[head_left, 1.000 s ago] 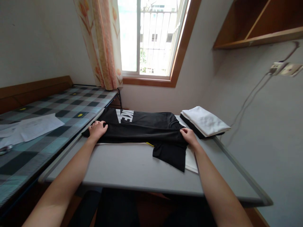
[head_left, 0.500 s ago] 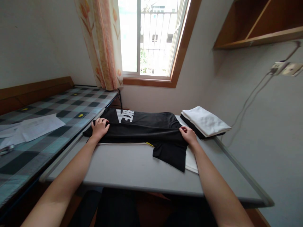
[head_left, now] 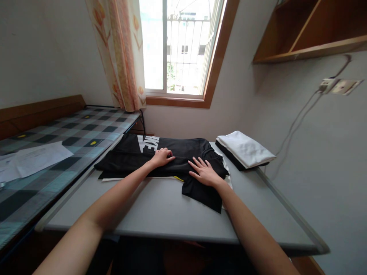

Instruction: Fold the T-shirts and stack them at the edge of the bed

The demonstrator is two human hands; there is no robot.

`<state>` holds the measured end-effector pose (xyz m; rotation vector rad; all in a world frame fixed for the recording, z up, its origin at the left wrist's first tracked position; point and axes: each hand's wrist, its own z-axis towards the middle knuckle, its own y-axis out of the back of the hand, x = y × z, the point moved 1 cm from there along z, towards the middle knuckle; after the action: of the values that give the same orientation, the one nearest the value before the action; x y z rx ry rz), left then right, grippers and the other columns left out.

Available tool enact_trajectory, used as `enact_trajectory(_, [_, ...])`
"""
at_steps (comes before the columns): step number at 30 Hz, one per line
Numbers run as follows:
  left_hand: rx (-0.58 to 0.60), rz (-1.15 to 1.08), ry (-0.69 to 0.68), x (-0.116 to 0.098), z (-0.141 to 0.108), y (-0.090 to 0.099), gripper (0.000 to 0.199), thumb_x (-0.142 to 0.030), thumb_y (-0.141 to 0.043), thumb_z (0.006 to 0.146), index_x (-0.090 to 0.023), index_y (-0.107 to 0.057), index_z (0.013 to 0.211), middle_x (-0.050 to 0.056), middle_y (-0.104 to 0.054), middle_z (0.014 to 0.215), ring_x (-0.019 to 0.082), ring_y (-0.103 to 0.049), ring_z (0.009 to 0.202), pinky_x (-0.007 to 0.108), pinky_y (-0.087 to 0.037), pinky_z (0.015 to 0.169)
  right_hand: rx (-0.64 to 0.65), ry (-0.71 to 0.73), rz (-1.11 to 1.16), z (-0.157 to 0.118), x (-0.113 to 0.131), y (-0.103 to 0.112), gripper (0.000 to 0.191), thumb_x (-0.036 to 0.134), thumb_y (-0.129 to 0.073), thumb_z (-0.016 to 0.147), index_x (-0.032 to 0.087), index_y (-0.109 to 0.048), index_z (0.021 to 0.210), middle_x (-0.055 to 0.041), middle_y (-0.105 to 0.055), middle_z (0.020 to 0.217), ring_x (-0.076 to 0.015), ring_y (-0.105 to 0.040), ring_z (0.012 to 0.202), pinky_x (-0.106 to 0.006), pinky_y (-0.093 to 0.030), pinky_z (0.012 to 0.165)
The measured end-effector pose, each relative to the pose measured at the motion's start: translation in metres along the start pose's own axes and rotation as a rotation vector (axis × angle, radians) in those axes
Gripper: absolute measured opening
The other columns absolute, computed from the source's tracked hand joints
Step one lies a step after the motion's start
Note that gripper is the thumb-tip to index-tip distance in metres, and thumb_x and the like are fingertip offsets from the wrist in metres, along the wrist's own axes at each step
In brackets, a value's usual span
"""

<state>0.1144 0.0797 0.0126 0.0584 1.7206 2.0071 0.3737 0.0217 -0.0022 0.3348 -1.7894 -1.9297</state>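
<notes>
A black T-shirt (head_left: 184, 146) with white lettering lies across the grey table (head_left: 160, 214), its near side folded over lengthwise. One short sleeve (head_left: 203, 194) points toward me. White cloth (head_left: 114, 179) shows from beneath the shirt along its near edge and by the collar, and a small yellow strip is visible there too. My left hand (head_left: 163, 157) rests on the middle of the folded part, fingers loosely bent and thumb out. Farther right, my right hand (head_left: 204, 173) lies flat with spread fingers on the shirt near the sleeve.
Folded white cloth (head_left: 246, 148) sits on folded black cloth at the table's right back. At left stands a bed with a checked mattress (head_left: 71, 130) and papers (head_left: 40, 156) on it. A shelf (head_left: 309, 49) and a plugged-in socket (head_left: 329, 86) are on the right wall.
My left hand has moved right from the shirt's bottom end to its middle. My right hand has let go of the shirt's shoulder edge and moved left, flattening onto the fabric.
</notes>
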Motion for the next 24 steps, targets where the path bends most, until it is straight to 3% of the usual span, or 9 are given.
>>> enact_trajectory(3, [0.056,-0.082,0.032,0.0,0.015,-0.004,0.019,-0.039,-0.063,0.082,-0.022,-0.068,0.09,0.004,-0.069,0.098,0.022,-0.062,0.095,0.032,-0.045,0.08,0.06,-0.011,-0.001,0.0,0.001,-0.003,0.067,0.067,-0.032,0.091,0.033,-0.031,0.149,-0.0054,-0.024,0.157,-0.0312,-0.018,0.144,-0.055,-0.016,0.113])
enact_trajectory(6, [0.083,-0.155,0.084,0.008,0.022,-0.005,0.02,-0.041,-0.063,0.082,-0.022,-0.068,0.087,0.002,-0.07,0.093,0.02,-0.064,0.089,0.028,-0.046,0.075,0.006,-0.043,0.027,0.0,-0.01,0.003,0.062,0.062,-0.03,0.093,0.03,-0.039,0.146,-0.0062,-0.033,0.154,-0.0294,-0.026,0.142,-0.053,-0.018,0.113])
enact_trajectory(10, [0.023,-0.111,0.073,0.014,0.019,-0.007,0.027,-0.048,-0.061,0.082,-0.022,-0.067,0.086,0.004,-0.071,0.092,0.021,-0.064,0.088,0.028,-0.046,0.073,-0.205,-0.275,-0.002,-0.005,-0.044,0.012,0.047,0.044,-0.037,0.096,0.023,-0.056,0.133,-0.0117,-0.057,0.134,-0.0291,-0.048,0.125,-0.046,-0.032,0.105])
enact_trajectory(15, [-0.02,-0.094,0.053,0.019,0.018,-0.012,0.032,-0.052,-0.058,0.084,-0.021,-0.066,0.086,0.005,-0.071,0.091,0.021,-0.064,0.086,0.03,-0.046,0.072,-0.313,-0.552,0.079,-0.011,-0.087,0.011,0.036,0.037,-0.048,0.089,0.019,-0.07,0.11,-0.0149,-0.065,0.117,-0.0312,-0.06,0.107,-0.042,-0.044,0.09])
enact_trajectory(20, [-0.016,-0.076,0.021,0.015,0.019,-0.011,0.025,-0.045,-0.057,0.086,-0.021,-0.067,0.087,0.005,-0.069,0.093,0.02,-0.062,0.088,0.03,-0.045,0.075,-0.399,-0.576,0.291,-0.006,-0.104,0.005,0.022,0.032,-0.057,0.081,0.02,-0.072,0.09,-0.0089,-0.072,0.095,-0.0235,-0.066,0.09,-0.033,-0.048,0.08])
enact_trajectory(24, [-0.075,-0.021,-0.003,0.011,0.016,-0.01,0.022,-0.041,-0.056,0.088,-0.021,-0.066,0.088,0.005,-0.066,0.095,0.022,-0.06,0.091,0.033,-0.044,0.08,-0.431,-0.617,0.303,-0.004,-0.104,0.003,0.019,0.034,-0.057,0.079,0.023,-0.071,0.085,-0.0055,-0.073,0.087,-0.0224,-0.067,0.084,-0.031,-0.047,0.073])
